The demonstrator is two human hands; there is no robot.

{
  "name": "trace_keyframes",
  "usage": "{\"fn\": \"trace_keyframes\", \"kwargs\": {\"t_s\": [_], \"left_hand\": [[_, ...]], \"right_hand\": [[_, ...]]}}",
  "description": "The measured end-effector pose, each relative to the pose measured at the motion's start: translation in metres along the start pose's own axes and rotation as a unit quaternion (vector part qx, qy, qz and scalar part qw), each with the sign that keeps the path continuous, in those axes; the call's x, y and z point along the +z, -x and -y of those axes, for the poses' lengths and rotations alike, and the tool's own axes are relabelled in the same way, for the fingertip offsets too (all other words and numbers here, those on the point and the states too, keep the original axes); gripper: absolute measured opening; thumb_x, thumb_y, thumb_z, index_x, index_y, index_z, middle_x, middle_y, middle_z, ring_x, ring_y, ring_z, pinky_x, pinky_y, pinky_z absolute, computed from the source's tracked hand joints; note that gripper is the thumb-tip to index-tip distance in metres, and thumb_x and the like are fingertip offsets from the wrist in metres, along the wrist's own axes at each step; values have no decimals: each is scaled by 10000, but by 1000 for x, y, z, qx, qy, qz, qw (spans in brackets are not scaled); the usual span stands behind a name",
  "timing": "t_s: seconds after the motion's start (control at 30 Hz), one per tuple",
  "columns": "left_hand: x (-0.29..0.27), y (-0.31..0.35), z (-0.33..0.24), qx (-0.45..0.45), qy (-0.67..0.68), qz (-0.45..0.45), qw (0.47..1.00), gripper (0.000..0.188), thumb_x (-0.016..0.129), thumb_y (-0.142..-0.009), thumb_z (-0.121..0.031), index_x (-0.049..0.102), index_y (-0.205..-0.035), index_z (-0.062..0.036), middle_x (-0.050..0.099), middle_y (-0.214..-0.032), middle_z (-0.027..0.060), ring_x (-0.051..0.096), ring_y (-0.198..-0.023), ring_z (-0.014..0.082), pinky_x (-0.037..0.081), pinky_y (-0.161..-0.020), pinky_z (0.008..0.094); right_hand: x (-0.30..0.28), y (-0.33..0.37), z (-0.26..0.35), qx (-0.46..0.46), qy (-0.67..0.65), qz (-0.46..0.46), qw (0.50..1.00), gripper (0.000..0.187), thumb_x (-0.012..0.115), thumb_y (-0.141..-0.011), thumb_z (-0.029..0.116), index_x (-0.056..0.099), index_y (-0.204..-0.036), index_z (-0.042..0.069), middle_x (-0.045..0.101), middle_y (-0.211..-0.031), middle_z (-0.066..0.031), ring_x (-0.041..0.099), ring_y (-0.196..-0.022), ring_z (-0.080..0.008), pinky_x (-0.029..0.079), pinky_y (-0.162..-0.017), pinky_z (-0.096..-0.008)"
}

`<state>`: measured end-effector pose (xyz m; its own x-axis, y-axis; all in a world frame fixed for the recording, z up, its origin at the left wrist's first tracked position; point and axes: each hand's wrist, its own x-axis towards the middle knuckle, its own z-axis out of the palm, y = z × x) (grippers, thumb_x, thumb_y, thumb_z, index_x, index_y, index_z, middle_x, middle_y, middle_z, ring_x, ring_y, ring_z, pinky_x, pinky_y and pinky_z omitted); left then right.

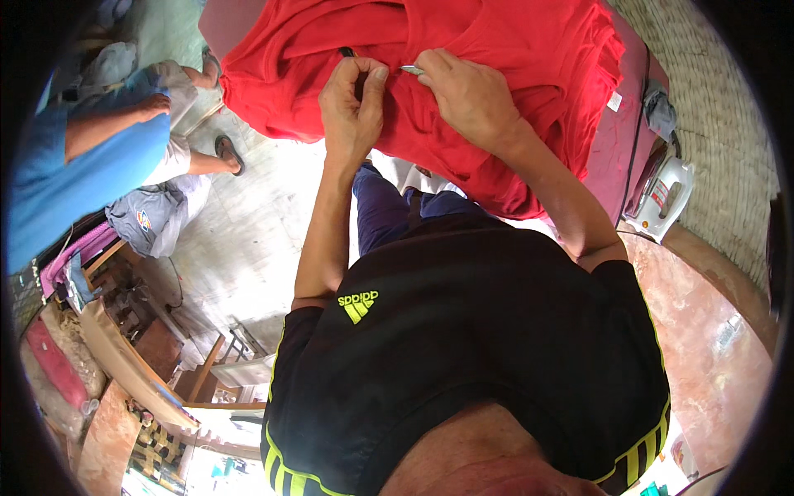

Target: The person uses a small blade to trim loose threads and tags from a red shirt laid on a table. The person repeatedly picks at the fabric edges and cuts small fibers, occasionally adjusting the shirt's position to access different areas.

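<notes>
A large spread of red cloth [281,74] lies in folds in front of me, and both my hands are over it. My left hand [351,103] is closed, thumb and forefinger pinched together; what is between them is too small to make out. A small dark piece [346,52] shows on the red cloth just beyond its fingers. My right hand [473,97] is closed around a small tool with a silvery pointed tip [412,70], which points left toward my left fingertips. Most of the tool is hidden inside the hand.
Under the cloth is a pink-covered table [622,136]. A white iron [668,198] stands at its right edge, with a grey cloth [660,114] beside it. At left, a person in blue [91,169] is close by, near a grey garment [147,217] and a wooden shelf [136,355].
</notes>
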<state>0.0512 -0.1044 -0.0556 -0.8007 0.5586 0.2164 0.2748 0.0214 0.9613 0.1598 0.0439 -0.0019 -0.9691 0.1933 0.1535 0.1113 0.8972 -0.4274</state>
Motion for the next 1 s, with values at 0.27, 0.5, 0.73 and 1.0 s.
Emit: {"fn": "trace_keyframes", "kwargs": {"t_s": [0.27, 0.5, 0.73, 1.0], "left_hand": [[-4, 3, -40, 125, -123, -9, 984, 331, 733, -765, -48, 652, -1085, -26, 666, -1016, 132, 609, -903, 298, 485, -814, 393], [8, -5, -12, 156, -169, 3, 973, 71, 684, -837, -49, 681, -905, -26, 663, -843, 153, 616, -774, 356, 492, -700, 426], [3, -7, -17, 121, -154, 1, 981, 82, 648, -856, -23, 623, -929, 5, 630, -833, 167, 607, -764, 365, 487, -689, 436], [-6, 1, -24, 136, -183, 59, 972, 75, 642, -882, -37, 634, -945, 5, 620, -878, 159, 628, -777, 305, 493, -685, 355]], "right_hand": [[-13, 7, -22, 25, -240, 58, 969, 177, 543, -977, 164, 529, -1120, 61, 667, -958, -178, 662, -900, -352, 501, -785, -430], [-8, 3, -32, 27, -291, 63, 954, 168, 521, -986, 106, 534, -1129, 18, 670, -1007, -144, 657, -973, -257, 497, -860, -349], [-9, 5, -8, 0, -113, 5, 994, 164, 581, -952, 119, 569, -1100, 49, 644, -976, -144, 645, -885, -333, 504, -760, -392], [-12, -1, -19, -4, -126, 40, 991, 177, 569, -954, 208, 550, -1086, 92, 638, -1014, -127, 645, -907, -346, 510, -741, -461]]}}
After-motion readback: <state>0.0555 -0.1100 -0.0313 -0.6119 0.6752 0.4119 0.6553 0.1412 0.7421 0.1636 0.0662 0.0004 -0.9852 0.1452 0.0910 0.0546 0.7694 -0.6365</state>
